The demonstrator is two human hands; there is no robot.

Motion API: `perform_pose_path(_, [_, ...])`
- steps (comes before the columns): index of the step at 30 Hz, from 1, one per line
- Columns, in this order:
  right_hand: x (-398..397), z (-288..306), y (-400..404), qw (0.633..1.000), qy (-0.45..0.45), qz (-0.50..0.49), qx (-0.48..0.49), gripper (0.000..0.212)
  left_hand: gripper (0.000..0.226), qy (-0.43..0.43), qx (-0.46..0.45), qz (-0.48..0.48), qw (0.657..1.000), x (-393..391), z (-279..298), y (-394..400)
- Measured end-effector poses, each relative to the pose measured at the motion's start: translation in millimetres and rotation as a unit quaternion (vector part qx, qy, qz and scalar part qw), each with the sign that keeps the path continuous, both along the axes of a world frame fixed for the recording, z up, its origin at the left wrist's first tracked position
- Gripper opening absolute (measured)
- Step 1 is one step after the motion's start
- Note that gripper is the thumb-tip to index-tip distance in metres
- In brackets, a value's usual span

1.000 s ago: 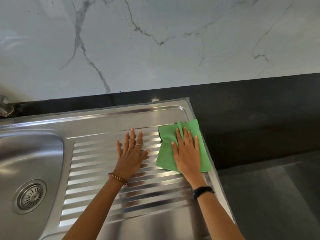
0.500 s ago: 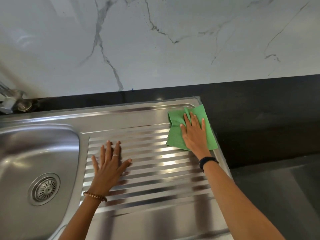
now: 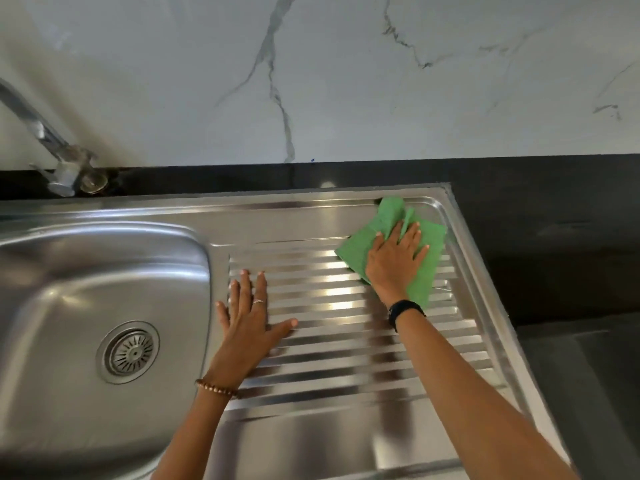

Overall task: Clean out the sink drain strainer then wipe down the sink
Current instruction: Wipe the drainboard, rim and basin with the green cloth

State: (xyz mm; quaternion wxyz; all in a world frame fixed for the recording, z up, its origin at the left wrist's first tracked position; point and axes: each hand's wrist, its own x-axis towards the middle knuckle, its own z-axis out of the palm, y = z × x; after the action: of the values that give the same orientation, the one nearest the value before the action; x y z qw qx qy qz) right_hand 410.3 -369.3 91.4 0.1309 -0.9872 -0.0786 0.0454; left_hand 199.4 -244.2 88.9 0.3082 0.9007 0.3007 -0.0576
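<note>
A stainless steel sink [image 3: 104,258] fills the left, with a round drain strainer [image 3: 128,351] seated in its basin floor. To its right lies the ribbed draining board [image 3: 339,327]. My right hand [image 3: 394,261] presses flat on a green cloth [image 3: 391,220] at the far right corner of the draining board. The cloth is bunched at its far tip against the raised rim. My left hand [image 3: 251,320] rests flat with fingers spread on the ribs near the basin's edge, holding nothing.
A metal tap [image 3: 52,150] stands at the back left on the black counter strip [image 3: 519,209]. A white marble wall [image 3: 311,81] rises behind. Dark floor [image 3: 588,393] shows beyond the sink's right edge.
My right hand has pushed the green cloth farther back toward the draining board's far right corner. My left hand has slid left toward the basin, and the view has swung left.
</note>
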Motion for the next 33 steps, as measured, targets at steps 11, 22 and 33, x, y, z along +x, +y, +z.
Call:
perform_pose_path(11, [-116,-3,147,0.976,0.0,0.215,0.024,0.056,0.052,-0.339,-0.305,0.262,0.85,-19,19,2])
perform_pose_path(22, [-126,-4,143,0.851,-0.012,0.523,-0.045,0.052,0.059,-0.368,-0.314,0.294,0.824,-21,21,0])
perform_pose_path(33, [-63,-7,33,0.877,-0.009,0.48,0.024,0.047,0.084,-0.039,0.073,0.025,0.996,-21,12,-57])
